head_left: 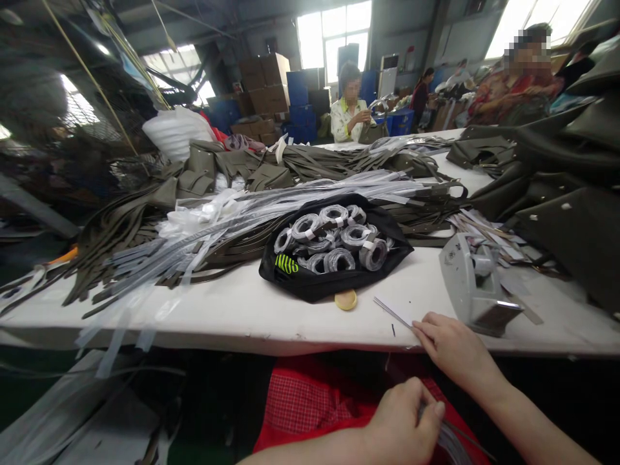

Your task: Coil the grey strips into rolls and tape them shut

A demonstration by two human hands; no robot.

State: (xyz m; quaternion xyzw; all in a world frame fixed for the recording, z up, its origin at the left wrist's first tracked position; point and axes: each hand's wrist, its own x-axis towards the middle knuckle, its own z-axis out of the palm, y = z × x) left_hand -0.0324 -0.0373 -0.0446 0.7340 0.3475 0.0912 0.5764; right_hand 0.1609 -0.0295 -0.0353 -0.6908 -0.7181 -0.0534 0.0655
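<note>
My right hand (453,349) rests at the front edge of the white table (252,310), fingers pinched on the near end of a thin grey strip (391,313) that lies on the table. My left hand (404,423) is below the table edge over a red cloth (310,407), closed on a clear plastic strip (450,439). Just beyond lies a black bag (290,284) holding several rolls of grey tape (339,239). A small round tan disc (345,299) sits in front of the bag.
A grey tape dispenser (472,284) stands right of my right hand. Piles of olive straps (145,219) and clear strips (203,239) cover the table's left and middle. Dark olive bag pieces (571,213) are stacked at right. Other people work at the far end, near cardboard boxes (266,84).
</note>
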